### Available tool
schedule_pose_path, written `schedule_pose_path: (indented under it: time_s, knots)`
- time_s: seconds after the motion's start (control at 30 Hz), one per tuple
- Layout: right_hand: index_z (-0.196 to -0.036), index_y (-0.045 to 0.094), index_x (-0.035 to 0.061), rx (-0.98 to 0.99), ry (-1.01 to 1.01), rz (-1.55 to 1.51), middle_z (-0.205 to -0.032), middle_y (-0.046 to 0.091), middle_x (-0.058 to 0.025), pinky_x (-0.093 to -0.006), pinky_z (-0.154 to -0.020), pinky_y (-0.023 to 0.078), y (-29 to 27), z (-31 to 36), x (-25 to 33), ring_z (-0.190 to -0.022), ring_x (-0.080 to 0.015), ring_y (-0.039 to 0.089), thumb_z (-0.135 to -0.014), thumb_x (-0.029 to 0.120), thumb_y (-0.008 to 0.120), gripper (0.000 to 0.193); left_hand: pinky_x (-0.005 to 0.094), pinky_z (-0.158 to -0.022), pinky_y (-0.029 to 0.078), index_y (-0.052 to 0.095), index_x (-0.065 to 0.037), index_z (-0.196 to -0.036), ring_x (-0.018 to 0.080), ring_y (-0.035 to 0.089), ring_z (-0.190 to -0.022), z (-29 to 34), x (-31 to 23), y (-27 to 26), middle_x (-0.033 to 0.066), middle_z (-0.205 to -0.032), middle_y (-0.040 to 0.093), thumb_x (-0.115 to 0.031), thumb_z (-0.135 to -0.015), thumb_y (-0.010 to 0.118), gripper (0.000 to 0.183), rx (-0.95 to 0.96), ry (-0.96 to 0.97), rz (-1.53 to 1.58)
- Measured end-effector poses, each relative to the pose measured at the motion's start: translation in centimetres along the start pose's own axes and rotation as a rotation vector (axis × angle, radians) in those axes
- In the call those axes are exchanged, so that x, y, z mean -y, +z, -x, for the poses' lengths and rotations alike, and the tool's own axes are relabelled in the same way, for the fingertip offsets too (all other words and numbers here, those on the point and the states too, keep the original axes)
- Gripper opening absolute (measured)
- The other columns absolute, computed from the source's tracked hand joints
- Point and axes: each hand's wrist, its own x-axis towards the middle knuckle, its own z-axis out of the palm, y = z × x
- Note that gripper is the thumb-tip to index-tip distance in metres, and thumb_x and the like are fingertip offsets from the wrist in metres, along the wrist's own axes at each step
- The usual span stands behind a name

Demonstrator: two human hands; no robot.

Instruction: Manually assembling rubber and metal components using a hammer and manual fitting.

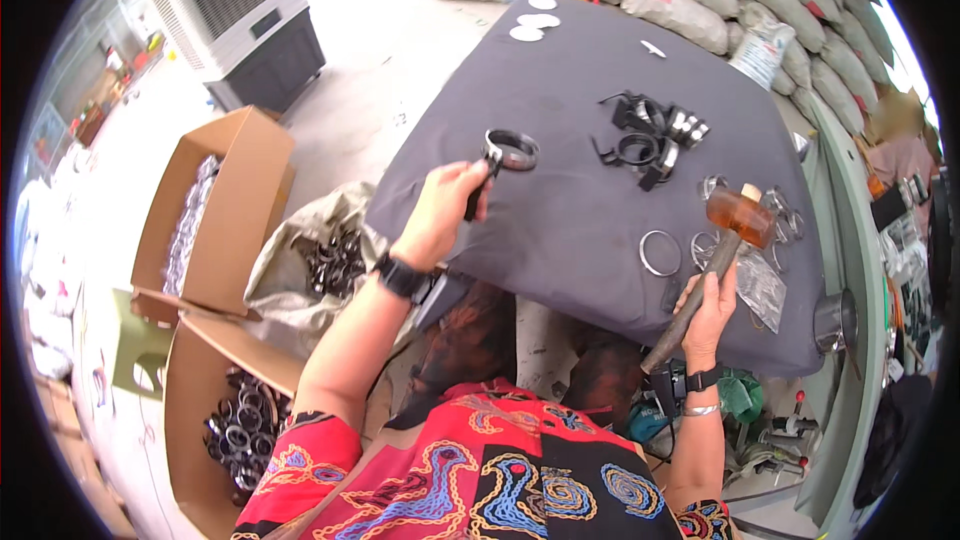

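My left hand (436,212) is closed around the black handle of a ring-shaped part (512,151), holding it over the left side of the grey-covered table (520,240). The ring is dark with a shiny band. My right hand (710,316) grips the wooden handle of a mallet (738,217) with a translucent amber head, raised near the table's right front. Close to the mallet are a thin silver ring (659,253) and a clear plastic bag (760,290). Farther back lies a pile of black handled parts (652,135).
Several white discs (535,25) lie at the table's far corner. On the left are a sack of dark parts (335,262), a box of black rings (243,430), another cardboard box (228,200) and an air cooler (235,20). Stacked sacks (680,5) stand behind; another person (900,155) is at right.
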Motion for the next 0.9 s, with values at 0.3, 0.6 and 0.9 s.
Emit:
schedule_pose_path:
  time_s: [0.3,0.6,0.9]
  knots:
    - [-0.149,0.035,0.0094,0.754,-0.333,0.399,-0.077,0.058,0.0000,-0.0216,-0.052,0.044,12.2,2.7,7.0,-0.054,-0.0057,0.048,-0.092,0.005,0.054,0.060,0.0242,-0.066,0.046,0.063,-0.002,-0.084,0.0091,0.058,-0.067,9.7,8.5,-1.9,0.0020,-0.074,0.063,-0.016,-0.096,0.058,0.019,-0.130,-0.047,0.154]
    - [-0.147,0.035,0.0092,0.852,-0.491,0.733,-0.124,0.057,-0.0268,-0.0314,-0.073,0.052,19.4,4.1,3.2,-0.080,-0.0366,0.068,-0.089,0.004,0.057,0.063,0.0229,-0.063,0.046,0.063,-0.002,-0.081,0.0074,0.057,-0.067,11.7,10.2,-0.1,0.0005,-0.071,0.062,-0.017,-0.095,0.060,0.020,-0.242,-0.031,0.241]
    - [-0.150,0.033,0.0165,0.650,-0.224,0.351,-0.080,0.058,0.0014,-0.0220,-0.051,0.045,15.9,2.8,3.7,-0.058,-0.0030,0.048,-0.092,0.005,0.054,0.063,0.0232,-0.065,0.048,0.063,-0.001,-0.083,0.0074,0.058,-0.067,11.3,11.2,-0.2,0.0014,-0.072,0.063,-0.017,-0.095,0.060,0.020,-0.232,0.038,0.219]
